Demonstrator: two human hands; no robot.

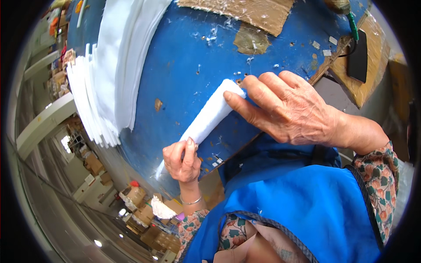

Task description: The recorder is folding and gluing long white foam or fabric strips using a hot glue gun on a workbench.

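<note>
A narrow folded strip of white cloth (206, 118) lies on the blue worktable (188, 61). My left hand (182, 160) pinches the strip's near end between thumb and fingers. My right hand (285, 107) lies flat on the far end, thumb and fingers pressing it onto the table. Between the two hands the strip is stretched straight. I wear a blue apron over flowered sleeves.
A tall stack of white cloth sheets (112, 70) lies on the table's left part. Brown cardboard patches (245, 13) cover the far table surface. A black flat object (358, 57) rests on cardboard at the right. Cardboard boxes (144, 215) stand on the floor beyond the table edge.
</note>
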